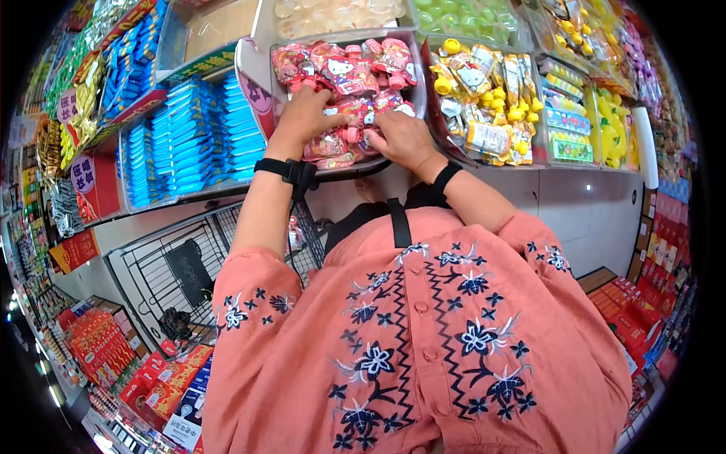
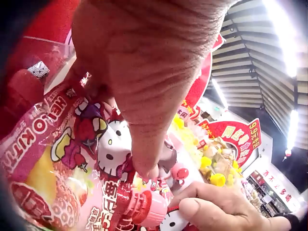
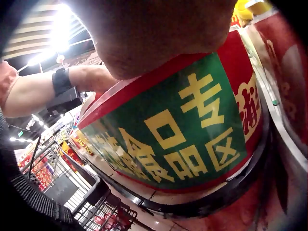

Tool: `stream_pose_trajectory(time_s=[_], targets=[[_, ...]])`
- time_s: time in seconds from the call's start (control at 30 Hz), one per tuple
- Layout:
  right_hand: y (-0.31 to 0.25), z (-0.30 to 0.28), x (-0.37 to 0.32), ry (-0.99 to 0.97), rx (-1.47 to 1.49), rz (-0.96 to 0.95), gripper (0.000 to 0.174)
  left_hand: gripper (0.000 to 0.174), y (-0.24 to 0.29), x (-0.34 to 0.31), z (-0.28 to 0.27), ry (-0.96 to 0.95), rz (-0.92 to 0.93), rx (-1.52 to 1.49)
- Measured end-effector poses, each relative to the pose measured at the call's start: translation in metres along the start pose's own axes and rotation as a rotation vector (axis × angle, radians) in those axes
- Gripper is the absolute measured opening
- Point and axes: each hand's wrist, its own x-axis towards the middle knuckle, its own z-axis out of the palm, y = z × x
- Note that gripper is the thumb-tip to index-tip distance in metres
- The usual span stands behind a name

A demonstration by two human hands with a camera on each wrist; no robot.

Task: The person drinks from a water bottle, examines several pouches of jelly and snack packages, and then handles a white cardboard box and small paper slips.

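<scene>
Both hands reach into a bin (image 1: 418, 89) of pink Hello Kitty spout pouches (image 1: 340, 69) in the head view. My left hand (image 1: 305, 115) lies over the pouches on the left, thumb stretched toward the middle. Seen by the left wrist camera, its thumb points down onto a pouch (image 2: 62, 159) with a pink screw cap (image 2: 153, 208). On the bin's right side, my right hand (image 1: 408, 138) touches the pouches with thumb and fingers apart. In the right wrist view, the bin's green front label (image 3: 163, 127) shows below that hand, and its fingertips are hidden.
Yellow-capped pouches (image 1: 484, 98) fill the bin to the right. Stacks of blue packets (image 1: 181, 136) stand to the left. A wire shopping cart (image 1: 162, 261) is below on the left, and red boxes (image 1: 94, 340) are piled beyond it.
</scene>
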Motion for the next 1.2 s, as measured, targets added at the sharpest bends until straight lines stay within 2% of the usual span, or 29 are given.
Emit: stream_pose_trajectory(time_s=[0.33,0.43,0.63,0.73,0.83,1.03,1.2], targets=[[0.002,0.002,-0.001,0.045,0.029,-0.014,0.028,0.061,0.007,-0.004,-0.001,0.019,0.062,-0.037],[0.0,0.0,0.001,0.041,0.041,-0.006,0.028,0.06,-0.001,-0.011,0.006,0.15,0.16,-0.029],[0.001,-0.001,0.001,0.026,0.044,-0.001,0.029,0.07,-0.001,-0.011,0.007,0.011,0.064,-0.03],[0.0,-0.001,0.001,0.052,0.021,-0.014,0.028,0.069,0.005,-0.025,-0.01,0.044,0.146,0.029],[0.0,-0.002,0.0,0.061,0.026,-0.018,0.029,0.077,-0.008,-0.027,-0.003,0.064,0.19,-0.01],[0.002,-0.002,0.0,0.066,0.056,-0.024,0.029,0.088,-0.027,-0.006,-0.01,-0.263,0.124,-0.057],[0.003,0.0,-0.001,0.064,0.053,-0.017,0.028,0.083,-0.007,-0.003,-0.029,-0.396,0.093,-0.014]])
